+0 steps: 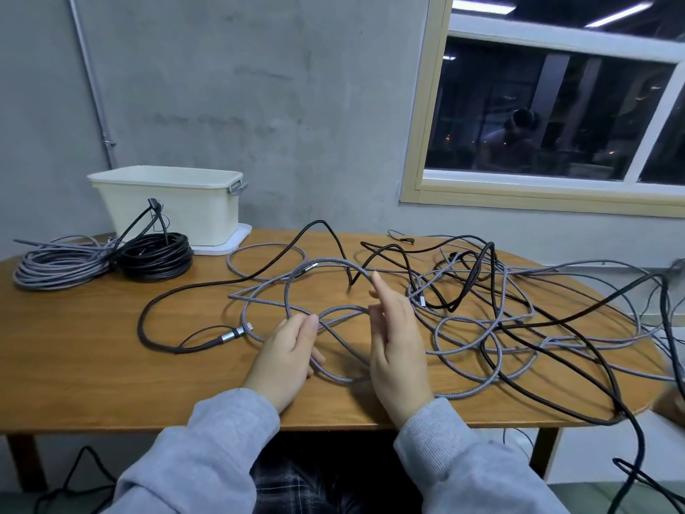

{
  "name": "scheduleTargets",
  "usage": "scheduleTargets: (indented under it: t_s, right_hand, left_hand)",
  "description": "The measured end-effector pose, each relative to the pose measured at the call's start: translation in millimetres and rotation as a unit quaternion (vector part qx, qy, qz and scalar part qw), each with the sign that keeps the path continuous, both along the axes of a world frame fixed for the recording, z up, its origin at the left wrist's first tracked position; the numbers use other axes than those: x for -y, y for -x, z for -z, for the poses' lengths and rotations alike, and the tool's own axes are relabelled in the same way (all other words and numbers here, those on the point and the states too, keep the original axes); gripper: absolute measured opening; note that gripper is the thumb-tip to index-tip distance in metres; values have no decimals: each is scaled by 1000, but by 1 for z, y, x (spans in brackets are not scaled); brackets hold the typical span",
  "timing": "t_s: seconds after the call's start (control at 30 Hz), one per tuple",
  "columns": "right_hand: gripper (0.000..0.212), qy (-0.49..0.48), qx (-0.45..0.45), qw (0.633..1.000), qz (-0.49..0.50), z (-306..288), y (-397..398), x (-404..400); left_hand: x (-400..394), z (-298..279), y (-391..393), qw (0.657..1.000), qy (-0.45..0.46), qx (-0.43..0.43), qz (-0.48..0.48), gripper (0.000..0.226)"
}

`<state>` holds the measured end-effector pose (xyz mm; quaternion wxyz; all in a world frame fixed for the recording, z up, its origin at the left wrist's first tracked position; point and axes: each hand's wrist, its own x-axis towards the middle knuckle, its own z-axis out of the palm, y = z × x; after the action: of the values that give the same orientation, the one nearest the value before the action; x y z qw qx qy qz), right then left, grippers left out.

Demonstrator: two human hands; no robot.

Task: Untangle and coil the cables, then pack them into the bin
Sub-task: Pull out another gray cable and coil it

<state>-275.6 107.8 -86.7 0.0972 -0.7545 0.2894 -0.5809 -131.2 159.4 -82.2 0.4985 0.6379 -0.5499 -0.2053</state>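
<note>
- Two coils finished, by the look of them: a grey coil (61,265) and a black coil (155,255) lie side by side, touching, at the far left of the worktop (92,350), just in front of the bin (174,205). Neither is packed yet.
- Bin: white, open-topped, standing on what looks like its own lid at the back left. Interior hidden from this angle; cannot tell whether anything is in it. One black cable end rises from the black coil against its front wall.
- Remaining: a large tangle (482,320) of grey braided and black cables covers the middle and right of the worktop; some strands hang over the right edge toward the floor.
- Left hand (287,359): narrow grip, thumb and fingers pinching the grey braided cable (326,263), which loops up between the hands.
- Right hand (396,350): fingers spread, not closed; index finger touches the loop's far side.
- Judgement: well under halfway; untangling in hand, more coiling and all packing left.
</note>
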Motion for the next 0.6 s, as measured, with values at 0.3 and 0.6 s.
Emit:
scheduleTargets:
  t_s: [0.3,0.6]
  right_hand:
    - [26,-125,51,986,94,-3,7,6]
    - [22,-281,-27,948,146,-7,6,11]
  left_hand:
    - [-5,-6,-2,976,115,-167,-84,32]
    - [-3,-6,-8,955,122,-246,-113,16]
